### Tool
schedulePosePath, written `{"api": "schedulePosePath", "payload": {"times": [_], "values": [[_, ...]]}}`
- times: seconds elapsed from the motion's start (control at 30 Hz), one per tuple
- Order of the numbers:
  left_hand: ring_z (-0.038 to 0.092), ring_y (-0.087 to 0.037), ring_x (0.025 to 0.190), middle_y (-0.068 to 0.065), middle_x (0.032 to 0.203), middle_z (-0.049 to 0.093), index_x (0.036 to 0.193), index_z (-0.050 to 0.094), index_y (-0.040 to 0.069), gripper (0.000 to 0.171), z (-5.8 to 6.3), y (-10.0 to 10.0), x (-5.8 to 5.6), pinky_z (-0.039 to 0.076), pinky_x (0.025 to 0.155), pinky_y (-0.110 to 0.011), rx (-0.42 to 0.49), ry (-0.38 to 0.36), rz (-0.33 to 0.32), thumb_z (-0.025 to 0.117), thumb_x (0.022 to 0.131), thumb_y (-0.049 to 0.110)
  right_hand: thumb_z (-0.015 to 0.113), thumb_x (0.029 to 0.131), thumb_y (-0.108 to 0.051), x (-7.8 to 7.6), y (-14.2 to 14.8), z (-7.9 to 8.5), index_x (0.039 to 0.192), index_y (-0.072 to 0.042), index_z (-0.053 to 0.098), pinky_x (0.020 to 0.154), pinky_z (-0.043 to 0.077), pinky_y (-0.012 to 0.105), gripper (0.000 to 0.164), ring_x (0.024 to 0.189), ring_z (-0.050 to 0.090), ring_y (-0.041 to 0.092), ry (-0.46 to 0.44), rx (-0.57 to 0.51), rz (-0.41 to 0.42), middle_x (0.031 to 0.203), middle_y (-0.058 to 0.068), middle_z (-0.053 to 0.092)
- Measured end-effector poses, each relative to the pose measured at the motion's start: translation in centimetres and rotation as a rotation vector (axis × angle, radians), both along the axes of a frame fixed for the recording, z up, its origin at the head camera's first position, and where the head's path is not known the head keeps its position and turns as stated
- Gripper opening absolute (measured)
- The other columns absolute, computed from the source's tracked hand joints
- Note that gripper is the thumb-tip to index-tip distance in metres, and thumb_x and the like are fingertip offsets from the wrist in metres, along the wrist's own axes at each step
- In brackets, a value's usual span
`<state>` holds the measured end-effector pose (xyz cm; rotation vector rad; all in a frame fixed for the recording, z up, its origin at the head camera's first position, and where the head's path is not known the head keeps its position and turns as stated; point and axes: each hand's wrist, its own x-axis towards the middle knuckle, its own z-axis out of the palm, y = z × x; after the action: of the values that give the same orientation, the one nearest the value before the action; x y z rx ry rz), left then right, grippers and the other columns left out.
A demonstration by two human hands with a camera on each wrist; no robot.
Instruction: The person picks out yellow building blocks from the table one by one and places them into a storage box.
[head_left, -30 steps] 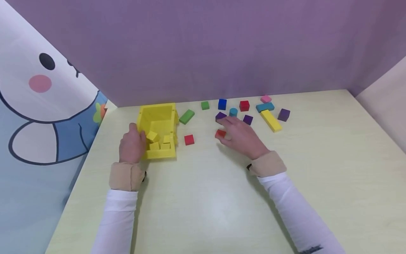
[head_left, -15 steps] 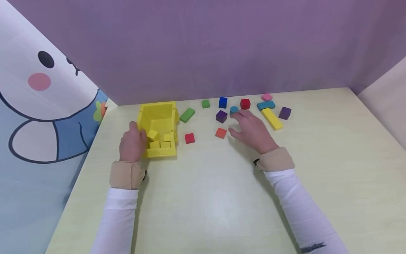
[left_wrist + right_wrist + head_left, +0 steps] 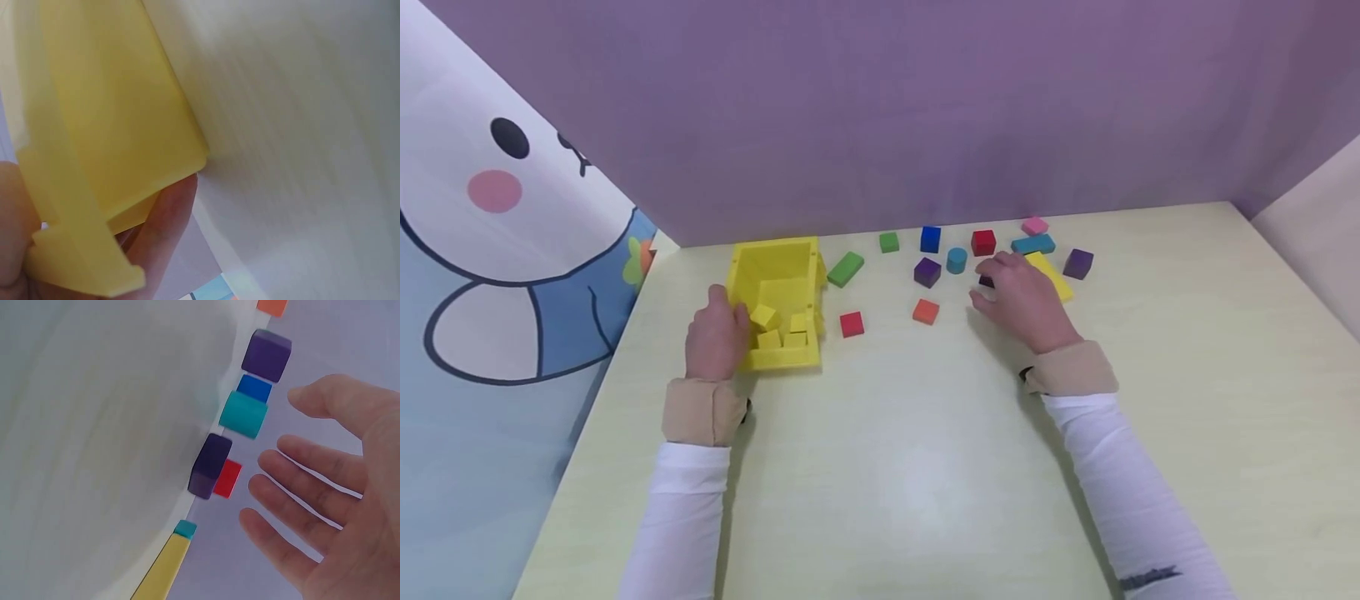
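My left hand [image 3: 717,337] grips the left wall of a yellow plastic box [image 3: 784,360]; in the left wrist view, fingers and thumb lie on either side of the box wall [image 3: 119,119]. Several yellow cubes [image 3: 765,317] lie inside the box. With fingers spread, my right hand [image 3: 1024,302] hovers over a dark purple block [image 3: 986,282], which it partly hides in the head view. The right wrist view shows nothing between its fingers and that purple block [image 3: 210,466] beside it. A blue cylinder [image 3: 957,261] and a purple cube [image 3: 927,272] stand left of this hand.
Orange [image 3: 926,312] and red [image 3: 852,324] blocks lie nearer the box. Two green blocks [image 3: 846,270], a blue cube [image 3: 930,240] and a red cube [image 3: 983,242] stand farther back. Around the right hand are a long yellow block [image 3: 1052,277], a blue bar [image 3: 1033,244] and another purple cube [image 3: 1078,263].
My right hand has moved rightward, away from the orange block and past the blue cylinder, to the dark purple block. The left hand stays on the box.
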<state>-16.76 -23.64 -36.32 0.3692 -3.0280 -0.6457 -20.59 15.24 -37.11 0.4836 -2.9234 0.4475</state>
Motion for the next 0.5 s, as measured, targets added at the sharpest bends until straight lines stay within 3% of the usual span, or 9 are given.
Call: {"api": "schedulePosePath", "payload": {"times": [0.23, 0.43, 0.5], "values": [[0.054, -0.033, 0.059, -0.023, 0.078, 0.055, 0.113, 0.035, -0.003, 0.031, 0.0, 0.1, 0.0, 0.041, 0.049, -0.036, -0.005, 0.019, -0.009, 0.035, 0.097, 0.023, 0.066, 0.081, -0.022, -0.4, 1.5, -0.1, 0.106, -0.003, 0.063, 0.080, 0.048, 0.043, 0.031, 0.097, 0.052, 0.029, -0.015, -0.028, -0.055, 0.102, 0.014, 0.060], [0.054, -0.032, 0.059, -0.023, 0.079, 0.055, 0.114, 0.035, -0.003, 0.031, 0.2, 0.1, 0.0, 0.041, 0.050, -0.035, 0.001, -0.002, -0.005, 0.035, 0.097, 0.024, 0.060, 0.085, -0.012, -0.4, 3.0, 0.3, 0.111, 0.003, 0.059, 0.092, 0.041, 0.050, 0.031, 0.115, 0.047, 0.037, -0.070, -0.091, -0.101, 0.118, 0.020, 0.056], [0.054, -0.033, 0.060, -0.023, 0.080, 0.055, 0.115, 0.035, -0.003, 0.032, 0.4, 0.0, 0.1, 0.041, 0.050, -0.035, 0.004, -0.010, -0.003, 0.035, 0.097, 0.023, 0.059, 0.085, -0.010, -0.4, 3.4, 0.5, 0.111, 0.005, 0.059, 0.090, 0.042, 0.051, 0.030, 0.111, 0.050, 0.039, -0.063, -0.099, -0.111, 0.117, 0.022, 0.056]]}}
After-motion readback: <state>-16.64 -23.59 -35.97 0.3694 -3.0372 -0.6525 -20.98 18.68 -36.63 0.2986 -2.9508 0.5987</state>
